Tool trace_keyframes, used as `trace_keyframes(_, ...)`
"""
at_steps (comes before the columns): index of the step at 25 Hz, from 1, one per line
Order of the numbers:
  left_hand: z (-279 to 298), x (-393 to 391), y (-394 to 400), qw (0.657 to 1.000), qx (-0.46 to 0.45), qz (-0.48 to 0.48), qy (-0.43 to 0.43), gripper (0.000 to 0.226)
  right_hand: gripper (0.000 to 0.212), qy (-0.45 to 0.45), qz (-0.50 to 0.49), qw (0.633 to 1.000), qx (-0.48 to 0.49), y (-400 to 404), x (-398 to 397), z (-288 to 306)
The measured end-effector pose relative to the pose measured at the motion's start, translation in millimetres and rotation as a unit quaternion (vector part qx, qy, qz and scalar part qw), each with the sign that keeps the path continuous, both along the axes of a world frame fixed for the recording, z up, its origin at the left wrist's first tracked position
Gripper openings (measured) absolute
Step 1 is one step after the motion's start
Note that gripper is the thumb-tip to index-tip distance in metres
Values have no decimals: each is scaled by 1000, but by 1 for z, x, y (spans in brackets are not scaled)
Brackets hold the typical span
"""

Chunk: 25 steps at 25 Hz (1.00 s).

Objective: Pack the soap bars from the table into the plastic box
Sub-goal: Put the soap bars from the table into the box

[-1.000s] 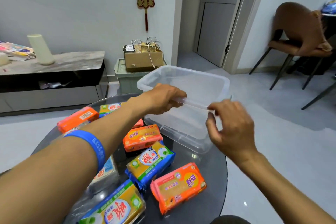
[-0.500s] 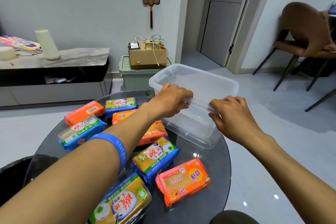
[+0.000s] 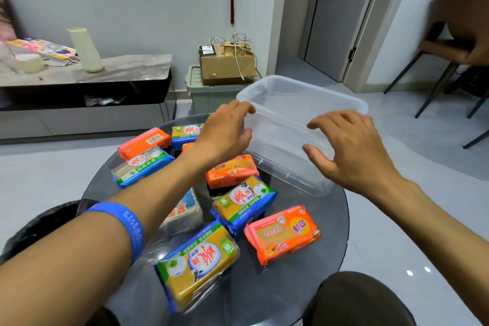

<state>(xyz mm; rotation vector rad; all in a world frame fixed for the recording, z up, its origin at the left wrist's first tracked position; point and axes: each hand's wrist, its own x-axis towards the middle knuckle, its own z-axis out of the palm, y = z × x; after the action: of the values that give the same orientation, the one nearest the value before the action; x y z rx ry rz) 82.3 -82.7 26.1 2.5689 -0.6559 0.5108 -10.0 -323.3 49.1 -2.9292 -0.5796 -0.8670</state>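
A clear, empty plastic box (image 3: 330,92) stands on the far right part of the round dark glass table (image 3: 304,288), with its far side past the table's edge. My left hand (image 3: 225,130) curls over the box's near left corner, fingers on the rim. My right hand (image 3: 352,151) hovers at the near wall with fingers spread, holding nothing. Several wrapped soap bars lie on the table: an orange one (image 3: 283,233) nearest the right, blue-and-yellow ones (image 3: 198,262) (image 3: 243,204), an orange one (image 3: 231,169) beside the box, and more (image 3: 141,165) under and behind my left forearm.
A black bin bag (image 3: 39,227) sits low at the table's left. A dark rounded seat (image 3: 354,299) is at the bottom edge. Beyond the table stand a green crate with a cardboard box (image 3: 227,66), a low sideboard (image 3: 79,79) and a brown chair (image 3: 460,34).
My right hand has let go of the box's near rim and opened its fingers. My left hand has slid along the rim to the left corner. The box has settled on the table.
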Motion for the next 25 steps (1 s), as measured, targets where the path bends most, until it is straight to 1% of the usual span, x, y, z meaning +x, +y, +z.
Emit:
trace_keyframes(1, -9, -4, 10, 997, 47, 5, 61, 45, 41, 41, 67, 997, -10, 10, -11, -3)
trace_keyframes(2, -18, -7, 16, 985, 117, 0, 128, 48, 43, 132, 128, 982, -41, 20, -21, -9)
trace_keyframes(3, -30, -10, 20, 967, 178, -8, 184, 53, 47, 243, 165, 952, -88, 31, -31, -19)
trace_keyframes(4, -40, -12, 22, 952, 217, -9, 217, 58, 55, 342, 168, 914, -138, 39, -38, -29)
trace_keyframes(5, -48, -12, 23, 944, 237, -6, 230, 62, 64, 408, 153, 882, -177, 44, -41, -38)
trace_keyframes(6, -54, -9, 22, 944, 240, 0, 228, 65, 71, 435, 138, 867, -198, 46, -41, -45)
trace_keyframes(7, -58, -3, 21, 947, 236, 7, 218, 66, 74, 427, 132, 871, -205, 45, -39, -49)
trace_keyframes(8, -60, 1, 21, 950, 235, 17, 206, 68, 73, 404, 129, 881, -208, 46, -37, -53)
trace_keyframes(11, -70, 9, 20, 950, 241, 43, 192, 72, 61, 339, 147, 900, -232, 51, -35, -64)
trace_keyframes(13, -75, 11, 22, 954, 210, 59, 204, 69, 57, 330, 154, 904, -225, 53, -33, -70)
trace_keyframes(15, -74, 11, 24, 956, 179, 68, 222, 67, 58, 337, 152, 906, -207, 52, -30, -71)
trace_keyframes(17, -72, 7, 25, 952, 186, 71, 234, 70, 59, 342, 153, 908, -190, 50, -29, -70)
trace_keyframes(19, -63, -3, 29, 953, 194, 70, 223, 68, 58, 349, 158, 905, -183, 51, -32, -68)
trace_keyframes(20, -52, -6, 34, 958, 186, 75, 205, 65, 56, 359, 160, 902, -177, 50, -33, -63)
trace_keyframes(22, -16, -9, 47, 972, 135, 84, 174, 59, 54, 378, 161, 901, -140, 46, -34, -43)
trace_keyframes(25, 55, -8, 61, 983, 43, 103, 147, 59, 55, 360, 162, 917, -57, 29, -25, 9)
